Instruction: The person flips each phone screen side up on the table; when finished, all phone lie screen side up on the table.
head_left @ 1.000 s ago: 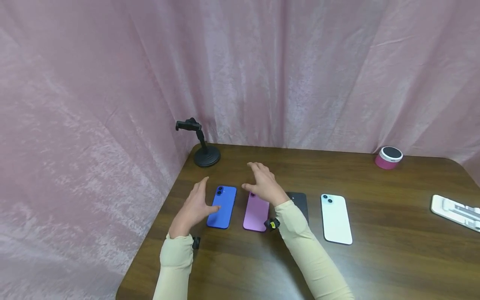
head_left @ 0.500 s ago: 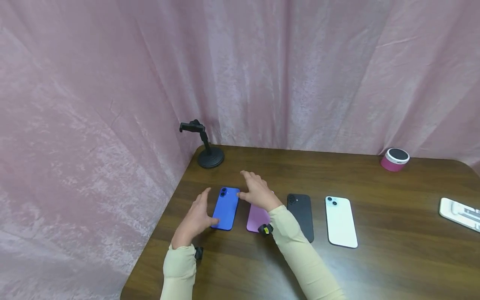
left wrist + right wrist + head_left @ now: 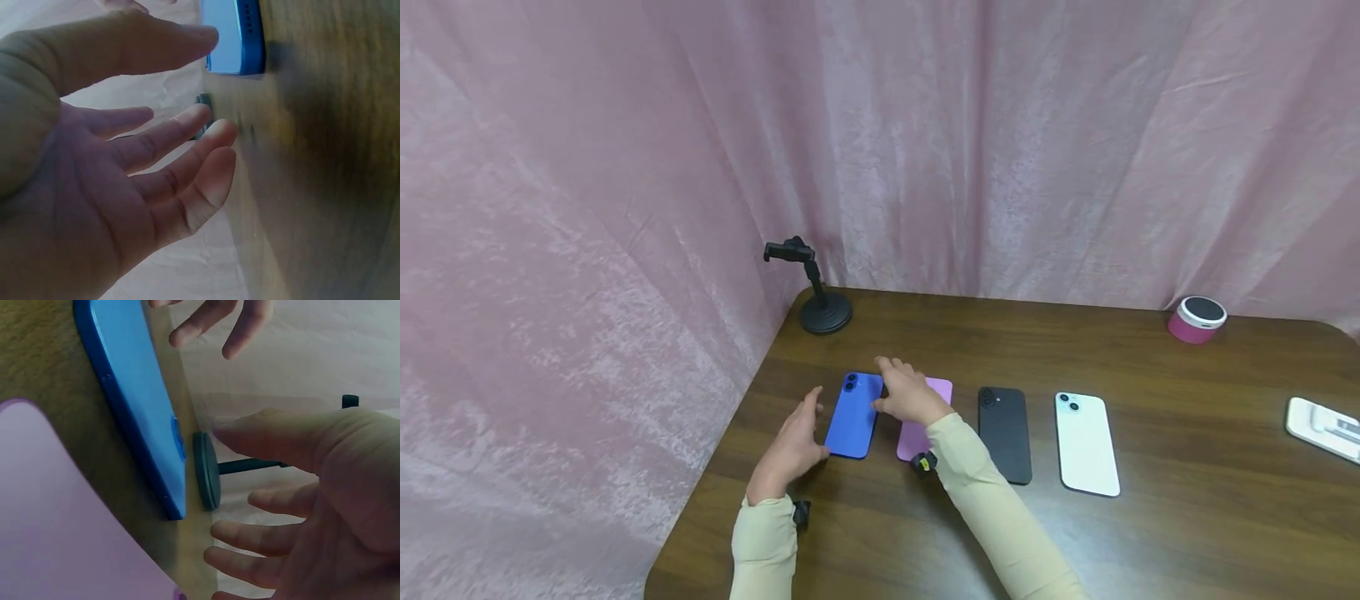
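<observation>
A blue smartphone (image 3: 854, 417) lies back up on the table, its cameras at the far end. My left hand (image 3: 788, 450) is at its near left corner, fingers spread, the thumb close to that corner. On the phone's right side is my right hand (image 3: 912, 393), its thumb by the upper right edge; whether it touches is hard to tell. In the right wrist view the hand (image 3: 337, 506) is relaxed and holds nothing. The left wrist view has the left palm (image 3: 94, 187) facing the phone's end. Partly beneath the right hand lies a purple smartphone (image 3: 913, 442).
To the right lie a black smartphone (image 3: 1004, 437) and a white smartphone (image 3: 1087, 446). A black phone stand (image 3: 826, 312) is at the back left. A pink and white round device (image 3: 1197, 321) stands at the back right. A white flat object (image 3: 1324, 427) lies far right.
My right hand has moved left and nearer, from over the purple phone towards the blue phone. My left hand has lowered slightly towards the near corner. The view has shifted a little.
</observation>
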`<state>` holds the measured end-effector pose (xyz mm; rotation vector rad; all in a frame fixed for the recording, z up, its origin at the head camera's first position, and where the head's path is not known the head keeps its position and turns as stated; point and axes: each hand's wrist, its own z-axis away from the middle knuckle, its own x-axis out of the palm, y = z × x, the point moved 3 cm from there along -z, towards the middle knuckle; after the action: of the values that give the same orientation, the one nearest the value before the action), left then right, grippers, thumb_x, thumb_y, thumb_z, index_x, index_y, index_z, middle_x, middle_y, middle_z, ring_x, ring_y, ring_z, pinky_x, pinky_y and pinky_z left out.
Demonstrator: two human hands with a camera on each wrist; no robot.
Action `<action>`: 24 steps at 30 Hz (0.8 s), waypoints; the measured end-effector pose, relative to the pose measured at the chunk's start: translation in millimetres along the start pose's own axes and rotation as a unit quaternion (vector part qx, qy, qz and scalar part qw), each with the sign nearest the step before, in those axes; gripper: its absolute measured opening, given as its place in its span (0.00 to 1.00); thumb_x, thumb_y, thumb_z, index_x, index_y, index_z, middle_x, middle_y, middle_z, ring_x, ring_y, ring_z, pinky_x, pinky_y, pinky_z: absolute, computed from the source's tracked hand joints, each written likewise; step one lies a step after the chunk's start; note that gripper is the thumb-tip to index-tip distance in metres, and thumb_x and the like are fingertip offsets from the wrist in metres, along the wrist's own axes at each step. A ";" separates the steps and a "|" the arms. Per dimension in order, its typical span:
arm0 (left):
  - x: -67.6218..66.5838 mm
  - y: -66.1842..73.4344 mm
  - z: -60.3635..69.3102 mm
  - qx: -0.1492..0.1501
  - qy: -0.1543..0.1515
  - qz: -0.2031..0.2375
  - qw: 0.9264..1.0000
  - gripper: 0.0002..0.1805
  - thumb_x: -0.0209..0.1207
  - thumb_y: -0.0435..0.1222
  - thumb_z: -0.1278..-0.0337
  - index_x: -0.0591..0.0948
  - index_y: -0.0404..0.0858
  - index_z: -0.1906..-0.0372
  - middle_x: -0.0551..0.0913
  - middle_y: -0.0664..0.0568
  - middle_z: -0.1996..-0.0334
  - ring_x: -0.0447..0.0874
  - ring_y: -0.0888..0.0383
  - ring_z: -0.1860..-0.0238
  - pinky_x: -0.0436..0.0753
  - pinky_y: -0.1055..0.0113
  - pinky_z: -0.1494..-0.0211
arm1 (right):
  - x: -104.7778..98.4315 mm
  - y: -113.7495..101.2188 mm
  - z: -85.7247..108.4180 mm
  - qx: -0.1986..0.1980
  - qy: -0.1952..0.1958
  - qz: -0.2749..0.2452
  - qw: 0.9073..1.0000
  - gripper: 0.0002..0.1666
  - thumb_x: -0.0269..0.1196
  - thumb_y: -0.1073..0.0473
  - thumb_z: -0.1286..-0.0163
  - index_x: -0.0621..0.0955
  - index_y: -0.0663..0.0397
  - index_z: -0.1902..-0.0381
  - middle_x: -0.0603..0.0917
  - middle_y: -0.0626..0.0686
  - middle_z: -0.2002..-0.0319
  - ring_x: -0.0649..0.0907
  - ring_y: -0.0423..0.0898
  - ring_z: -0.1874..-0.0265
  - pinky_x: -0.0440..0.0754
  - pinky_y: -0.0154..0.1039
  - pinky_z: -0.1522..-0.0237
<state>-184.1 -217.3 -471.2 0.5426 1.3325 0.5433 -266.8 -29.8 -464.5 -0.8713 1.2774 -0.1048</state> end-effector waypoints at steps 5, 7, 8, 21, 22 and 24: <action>1.5 -3.1 -1.5 -0.002 -0.008 -0.014 1.000 0.51 0.67 0.16 0.52 0.56 0.33 0.22 0.70 0.36 0.32 0.66 0.35 0.32 0.69 0.40 0.33 | 7.6 0.7 -4.2 0.004 -0.021 0.019 1.000 0.44 0.72 0.57 0.35 0.66 0.63 0.26 0.71 0.67 0.31 0.70 0.66 0.32 0.65 0.64 0.33; 2.0 -3.4 -1.6 -0.006 -0.013 -0.019 1.000 0.50 0.67 0.17 0.52 0.57 0.33 0.23 0.70 0.36 0.32 0.62 0.34 0.29 0.66 0.39 0.32 | 9.8 0.7 -5.0 0.005 -0.026 0.022 0.999 0.44 0.72 0.56 0.34 0.65 0.63 0.26 0.70 0.67 0.30 0.69 0.66 0.32 0.64 0.65 0.33; 2.1 -3.5 -1.7 -0.008 -0.015 -0.022 1.000 0.50 0.67 0.17 0.52 0.58 0.34 0.23 0.71 0.36 0.32 0.61 0.34 0.28 0.64 0.38 0.31 | 10.7 0.8 -5.3 0.005 -0.029 0.021 0.999 0.44 0.71 0.57 0.34 0.65 0.63 0.26 0.70 0.67 0.30 0.69 0.66 0.32 0.64 0.65 0.33; 8.1 7.3 -6.5 0.007 -0.031 -0.068 0.997 0.44 0.67 0.16 0.59 0.69 0.29 0.29 0.71 0.34 0.37 0.68 0.35 0.36 0.71 0.41 0.36 | 15.4 1.8 -10.6 0.004 -0.041 0.050 0.998 0.42 0.71 0.56 0.34 0.68 0.63 0.28 0.75 0.65 0.35 0.74 0.64 0.37 0.67 0.63 0.35; 8.8 7.8 -6.8 0.008 -0.032 -0.068 0.997 0.44 0.66 0.16 0.59 0.69 0.28 0.29 0.71 0.34 0.37 0.68 0.35 0.36 0.71 0.41 0.36 | 15.5 1.7 -11.3 0.004 -0.041 0.051 0.998 0.42 0.71 0.56 0.34 0.68 0.63 0.28 0.75 0.65 0.35 0.74 0.64 0.37 0.67 0.63 0.34; 9.3 8.2 -8.2 0.010 -0.028 -0.070 0.997 0.44 0.66 0.15 0.61 0.69 0.27 0.30 0.71 0.34 0.37 0.68 0.35 0.37 0.71 0.42 0.35 | 15.7 1.7 -12.8 0.004 -0.040 0.049 0.998 0.41 0.71 0.56 0.34 0.69 0.63 0.28 0.75 0.65 0.35 0.74 0.64 0.37 0.67 0.63 0.34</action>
<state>-191.2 -204.6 -474.1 0.4738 1.3123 0.3961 -273.3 -43.3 -478.2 -0.7977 1.2425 0.0027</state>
